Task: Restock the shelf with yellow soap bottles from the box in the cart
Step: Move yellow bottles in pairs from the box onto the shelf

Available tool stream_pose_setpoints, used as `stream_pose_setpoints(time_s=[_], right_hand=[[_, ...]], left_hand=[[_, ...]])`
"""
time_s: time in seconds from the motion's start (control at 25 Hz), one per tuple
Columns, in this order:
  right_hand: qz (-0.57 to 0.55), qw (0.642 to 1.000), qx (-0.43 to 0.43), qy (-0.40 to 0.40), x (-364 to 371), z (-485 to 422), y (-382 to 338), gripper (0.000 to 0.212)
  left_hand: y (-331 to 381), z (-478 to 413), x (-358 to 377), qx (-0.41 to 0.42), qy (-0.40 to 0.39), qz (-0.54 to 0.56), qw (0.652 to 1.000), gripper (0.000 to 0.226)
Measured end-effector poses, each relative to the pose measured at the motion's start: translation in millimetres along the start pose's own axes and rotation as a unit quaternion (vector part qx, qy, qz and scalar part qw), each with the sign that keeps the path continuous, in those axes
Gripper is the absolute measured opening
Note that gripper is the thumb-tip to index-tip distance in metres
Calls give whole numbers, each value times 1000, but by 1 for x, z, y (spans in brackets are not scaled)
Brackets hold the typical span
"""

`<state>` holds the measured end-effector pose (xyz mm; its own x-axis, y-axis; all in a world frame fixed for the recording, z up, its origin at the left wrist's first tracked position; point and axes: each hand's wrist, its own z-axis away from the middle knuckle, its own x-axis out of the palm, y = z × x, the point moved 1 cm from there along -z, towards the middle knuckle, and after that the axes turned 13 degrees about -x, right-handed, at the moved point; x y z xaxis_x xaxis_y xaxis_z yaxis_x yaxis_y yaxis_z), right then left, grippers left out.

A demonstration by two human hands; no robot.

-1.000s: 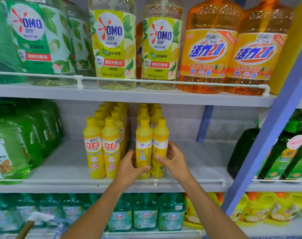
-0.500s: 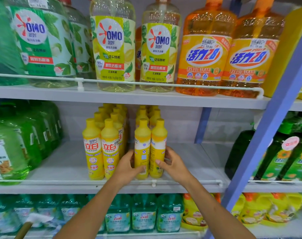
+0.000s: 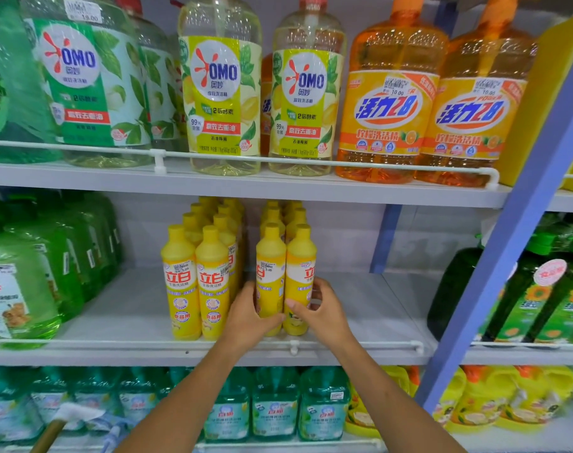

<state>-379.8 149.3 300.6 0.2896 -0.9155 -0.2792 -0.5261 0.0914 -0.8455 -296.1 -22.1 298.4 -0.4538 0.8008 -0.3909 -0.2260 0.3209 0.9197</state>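
Where the rail point(image 3: 115, 342) runs along the front of the middle shelf point(image 3: 121, 308), two yellow bottles stand upright just behind it, touching side by side; the left hand point(image 3: 250, 317) wraps the lower part of the left bottle point(image 3: 270, 256), thumb across its front and fingers round its outer side; the right hand point(image 3: 324, 310) clasps the right bottle point(image 3: 300, 256) likewise, thumb on the front, fingers curled round the right flank; both hands sit low on the bottles, just above the rail, and the forearms cross it from below; further back from the rail, behind this pair, a double row point(image 3: 273, 214) of the same yellow bottles runs towards the back wall; a second group point(image 3: 213, 282) of yellow bottles stands just behind the rail to the left of the held pair, a narrow gap between them, its two front labels facing out; at the rail's left end sit green jugs point(image 3: 20, 289); past its right end a blue post point(image 3: 514, 256) rises, with dark green bottles point(image 3: 540, 299) beyond; above the rail, on the upper shelf point(image 3: 278, 191), stand OMO bottles point(image 3: 221, 103) and orange bottles point(image 3: 393, 109); below the rail are teal bottles point(image 3: 275, 407).
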Motion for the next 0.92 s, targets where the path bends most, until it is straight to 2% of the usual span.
stream_pose_setpoints(time_s=[0.12, 0.2, 0.4, 0.48, 0.68, 0.92], right_hand=[[-22, 998, 2, -61, -4, 1, 8, 61], [-11, 999, -1, -41, 0, 2, 12, 56], [21, 998, 10, 60, 12, 1, 5, 68], [17, 998, 11, 61, 11, 2, 2, 68], [19, 1000, -2, 7, 4, 7, 13, 56], [57, 996, 6, 62, 15, 2, 6, 53]], left_hand=[[-4, -1, -7, 8, -34, -1, 999, 72], [-4, -1, -5, 5, -21, 11, 1000, 69], [-8, -13, 8, -26, 46, -16, 998, 84], [-5, -13, 9, -33, 58, -16, 998, 85], [-9, -5, 8, -38, 25, 25, 999, 60], [0, -7, 20, -39, 125, -21, 991, 58]])
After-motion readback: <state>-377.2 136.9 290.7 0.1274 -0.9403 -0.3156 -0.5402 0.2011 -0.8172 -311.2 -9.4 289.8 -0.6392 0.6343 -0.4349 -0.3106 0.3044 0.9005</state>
